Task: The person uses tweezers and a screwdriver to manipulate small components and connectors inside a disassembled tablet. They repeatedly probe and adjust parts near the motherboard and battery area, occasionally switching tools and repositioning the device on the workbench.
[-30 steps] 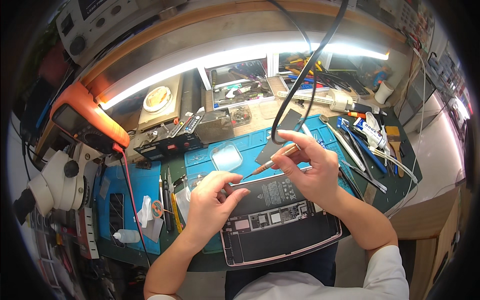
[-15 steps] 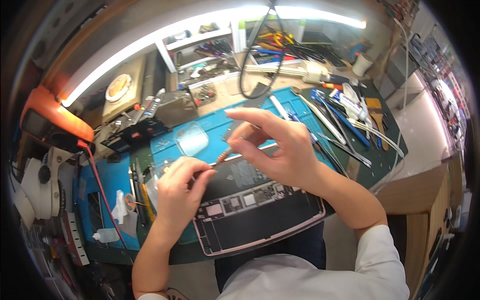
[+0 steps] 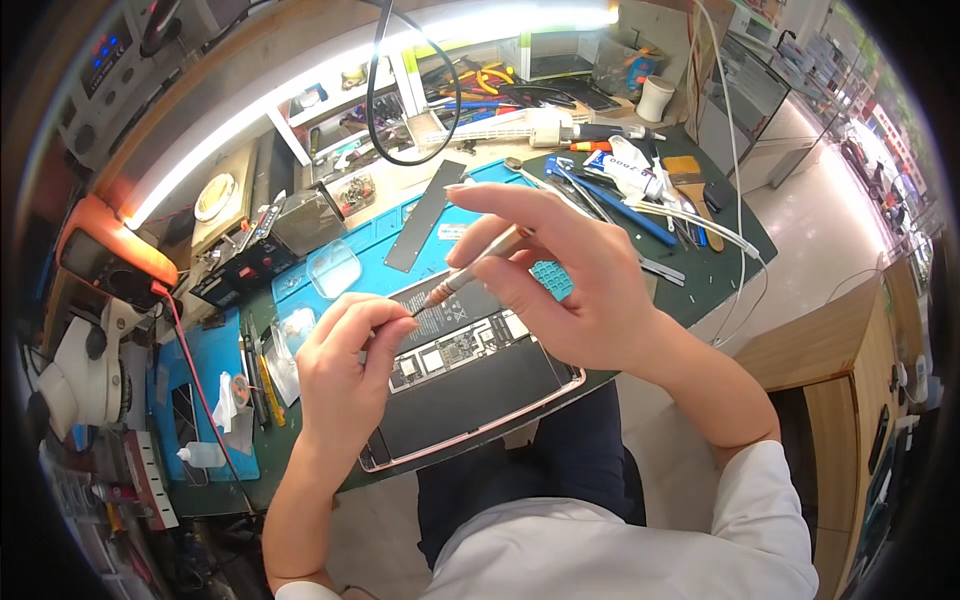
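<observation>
Fine pale print and small symbols are running across the flat black panel [image 3: 455, 312] inside the open, pink-rimmed tablet [image 3: 475, 402], looking too small to read. A soft white tube [image 3: 632, 160] on the dark green surface [image 3: 700, 290] is carrying bold blue print with digits. Blue digits are glowing, indistinctly, on the dark display [image 3: 106, 47] of a grey boxy instrument [image 3: 100, 110] at upper left. Red and white sign panels [image 3: 888, 130] at far right are showing illegible characters.

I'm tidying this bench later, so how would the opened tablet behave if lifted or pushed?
The opened tablet would probably stay stiff, having a broad, flat, rimmed shell. Its exposed circuit board looks fragile. Lying near the edge of the green bench top, it might tip off if pushed toward the person.
</observation>
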Motion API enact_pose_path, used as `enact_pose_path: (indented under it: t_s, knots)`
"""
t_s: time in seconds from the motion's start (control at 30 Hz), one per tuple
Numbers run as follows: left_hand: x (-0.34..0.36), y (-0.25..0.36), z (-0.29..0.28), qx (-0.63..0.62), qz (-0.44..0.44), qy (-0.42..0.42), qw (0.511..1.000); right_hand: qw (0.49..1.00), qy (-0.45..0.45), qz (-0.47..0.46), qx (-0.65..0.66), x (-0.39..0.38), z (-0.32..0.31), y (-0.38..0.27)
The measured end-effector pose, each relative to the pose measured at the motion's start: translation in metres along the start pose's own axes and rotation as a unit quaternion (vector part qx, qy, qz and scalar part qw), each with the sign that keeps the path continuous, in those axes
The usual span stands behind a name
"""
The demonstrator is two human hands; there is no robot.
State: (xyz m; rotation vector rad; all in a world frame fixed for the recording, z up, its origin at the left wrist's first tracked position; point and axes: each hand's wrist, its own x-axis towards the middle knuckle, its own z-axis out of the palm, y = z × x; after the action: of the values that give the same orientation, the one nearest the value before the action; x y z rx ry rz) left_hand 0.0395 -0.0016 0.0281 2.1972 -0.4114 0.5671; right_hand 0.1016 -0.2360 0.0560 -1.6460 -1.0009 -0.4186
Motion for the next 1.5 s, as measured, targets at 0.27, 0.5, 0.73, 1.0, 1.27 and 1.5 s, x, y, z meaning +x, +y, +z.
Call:
enact_pose_path:
  t_s: [0.27,0.5,0.73,1.0,1.27,1.5]
  knots:
    - [-0.010,0.024,0.010,-0.316,-0.210,-0.025,0.925,0.993,0.060,0.069,0.080,-0.031,-0.030,-0.018]
    - [-0.015,0.008,0.010,-0.532,-0.320,-0.084,0.780,0.979,0.092,0.092,0.155,-0.035,-0.028,-0.016]
    - [-0.008,-0.004,0.015,-0.502,-0.336,-0.096,0.792,0.991,0.072,0.083,0.080,-0.028,-0.019,-0.003]
    - [0.002,-0.010,0.025,-0.470,-0.321,-0.054,0.820,0.999,0.026,-0.008,-0.024,-0.024,-0.019,0.008]
    - [0.012,-0.003,0.042,-0.474,-0.281,-0.121,0.826,0.988,0.064,0.116,0.074,-0.031,-0.024,0.007]
    - [0.021,0.004,0.068,-0.472,-0.265,-0.182,0.821,0.988,0.070,0.136,0.003,-0.046,-0.044,0.007]
